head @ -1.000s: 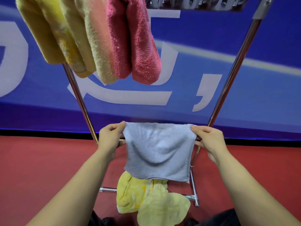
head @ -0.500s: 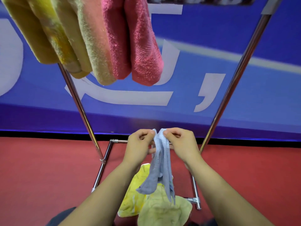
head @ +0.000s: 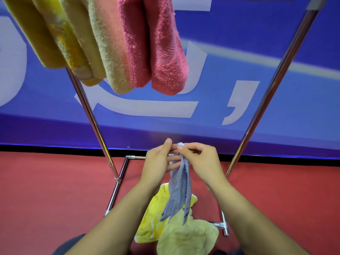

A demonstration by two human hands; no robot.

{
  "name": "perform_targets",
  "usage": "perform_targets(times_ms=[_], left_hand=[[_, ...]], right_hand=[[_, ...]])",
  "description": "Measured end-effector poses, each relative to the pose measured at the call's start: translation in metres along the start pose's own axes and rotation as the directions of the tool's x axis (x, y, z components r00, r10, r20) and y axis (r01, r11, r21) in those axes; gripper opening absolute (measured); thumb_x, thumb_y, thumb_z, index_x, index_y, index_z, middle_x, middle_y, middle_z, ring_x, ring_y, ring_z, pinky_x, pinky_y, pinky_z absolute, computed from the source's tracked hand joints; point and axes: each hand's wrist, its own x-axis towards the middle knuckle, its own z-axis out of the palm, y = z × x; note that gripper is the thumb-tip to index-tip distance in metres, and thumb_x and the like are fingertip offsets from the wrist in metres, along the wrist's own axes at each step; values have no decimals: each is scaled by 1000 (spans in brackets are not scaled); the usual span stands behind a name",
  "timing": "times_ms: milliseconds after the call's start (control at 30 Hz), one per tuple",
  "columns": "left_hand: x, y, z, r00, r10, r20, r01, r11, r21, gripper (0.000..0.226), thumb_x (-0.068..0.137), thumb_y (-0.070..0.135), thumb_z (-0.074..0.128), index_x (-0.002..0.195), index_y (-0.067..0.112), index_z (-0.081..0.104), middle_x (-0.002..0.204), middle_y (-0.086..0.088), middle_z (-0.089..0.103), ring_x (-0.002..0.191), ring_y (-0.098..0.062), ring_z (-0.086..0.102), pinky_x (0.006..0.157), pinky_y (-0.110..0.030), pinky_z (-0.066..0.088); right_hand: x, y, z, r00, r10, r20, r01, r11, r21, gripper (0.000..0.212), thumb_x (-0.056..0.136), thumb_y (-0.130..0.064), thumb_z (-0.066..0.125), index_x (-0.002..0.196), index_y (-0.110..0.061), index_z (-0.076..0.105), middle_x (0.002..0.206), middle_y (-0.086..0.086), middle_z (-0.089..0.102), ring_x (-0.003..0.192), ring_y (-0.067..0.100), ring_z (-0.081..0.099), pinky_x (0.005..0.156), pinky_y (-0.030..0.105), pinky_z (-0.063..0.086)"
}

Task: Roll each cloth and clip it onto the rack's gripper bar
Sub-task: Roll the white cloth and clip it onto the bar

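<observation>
Grey cloth pinched at its top by both hands above red floor, blue banner behind.

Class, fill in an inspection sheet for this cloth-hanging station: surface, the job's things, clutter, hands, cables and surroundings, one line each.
Surface: red floor, with the rack's chrome base tubes resting on it.
Job's things: grey cloth gathered into a hanging strip; rolled cloths, yellow to pink, hanging at the top; their clips are out of frame; yellow cloths heaped on the floor.
Clutter: nothing seen.
Hands: left hand and right hand both pinch the grey cloth's top.
Cables: nothing seen.
Surroundings: blue banner with white lettering behind the rack legs.
</observation>
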Motion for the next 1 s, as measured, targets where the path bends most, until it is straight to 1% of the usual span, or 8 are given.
perform_targets(times_ms=[100,233,367,467,567,733,833,1000], left_hand=[[-2,1,0,996,-54,75,57,998,-28,52,108,43,41,113,3,74,105,-12,79,103,-27,75,92,-42,59],[-4,-1,0,978,-100,181,111,993,-51,56,107,49,37,120,6,71,114,-9,77,109,-26,73,94,-46,58],[4,3,-12,994,-5,111,-16,983,185,26,106,23,49,114,10,70,105,-11,78,99,-23,74,83,-38,60],[16,-2,-34,965,250,83,-250,770,588,23,95,4,61,109,21,69,103,7,76,93,-3,70,82,-23,52],[20,-8,-50,945,291,151,-301,584,754,34,91,12,70,123,24,64,119,9,64,110,-4,60,98,-25,48],[21,-14,-57,909,299,290,-401,447,800,47,87,27,79,130,27,60,127,8,54,125,-12,51,111,-31,39],[21,-14,-56,895,327,304,-430,446,785,47,84,28,81,126,31,61,128,9,53,126,-13,50,112,-33,39],[20,-15,-56,885,274,377,-465,469,751,28,83,31,81,100,42,61,126,10,54,127,-12,51,108,-34,42]], right_hand=[[0,1,-2,999,-30,-44,29,999,-17,13,82,-21,83,94,-19,79,86,-7,79,82,7,75,75,24,60],[3,2,-7,993,-47,-107,39,997,-70,5,88,-17,77,93,-16,78,83,-5,78,77,3,73,70,17,54],[5,0,-16,990,-114,-86,98,981,-170,7,93,-18,71,90,-21,76,83,-12,76,75,-1,68,70,17,54],[3,-1,-22,992,-96,-83,87,990,-112,8,96,-18,67,92,-22,73,80,-12,70,75,6,65,59,28,60],[0,-6,-26,997,-33,-67,37,998,58,8,99,-15,62,96,-14,69,87,-1,68,85,18,69,60,19,57],[0,-9,-35,998,-47,-33,51,992,119,8,100,-13,60,96,-15,67,82,-7,72,84,20,74,71,19,58],[-1,-11,-39,995,-98,-13,99,991,87,8,100,-12,60,97,-15,67,82,-8,73,74,13,71,75,24,59],[-5,-14,-43,992,-129,1,128,987,95,8,100,-10,59,99,-13,66,78,-8,71,70,11,68,71,20,55]])
